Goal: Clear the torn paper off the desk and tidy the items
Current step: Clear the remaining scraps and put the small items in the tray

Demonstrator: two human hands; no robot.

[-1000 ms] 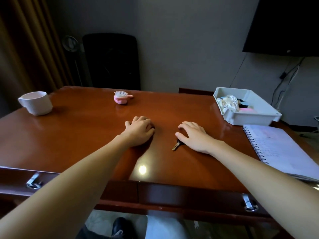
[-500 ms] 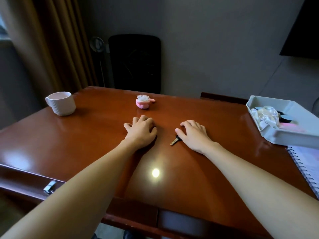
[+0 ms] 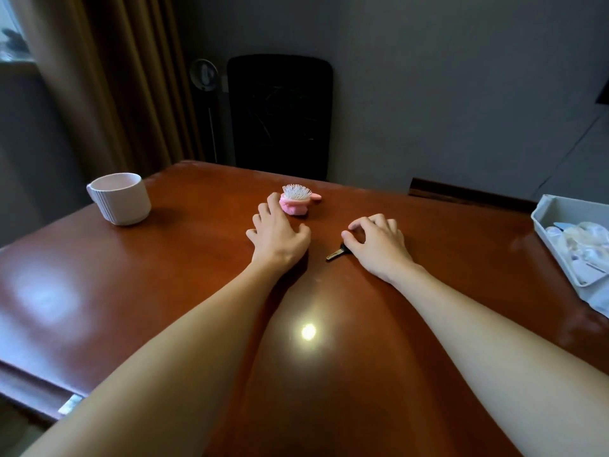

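Observation:
My left hand point(image 3: 276, 232) lies spread over the red-brown desk point(image 3: 131, 291), its fingertips just short of a small pink hairbrush point(image 3: 295, 201) with white bristles. My right hand point(image 3: 379, 245) rests on the desk with loosely curled fingers. A dark-headed key point(image 3: 336, 253) lies under its thumb side, with the metal blade sticking out to the left. No torn paper shows on the desk.
A pale ribbed mug point(image 3: 120, 197) stands at the desk's far left. At the right edge, a grey tray point(image 3: 547, 212) holds several small items. Behind the desk stand a black chair back point(image 3: 280, 113) and brown curtains point(image 3: 115, 87).
My left hand has reached forward toward the pink hairbrush and spread its fingers. The view has turned left, so the tray slid to the right edge and the notebook left the frame.

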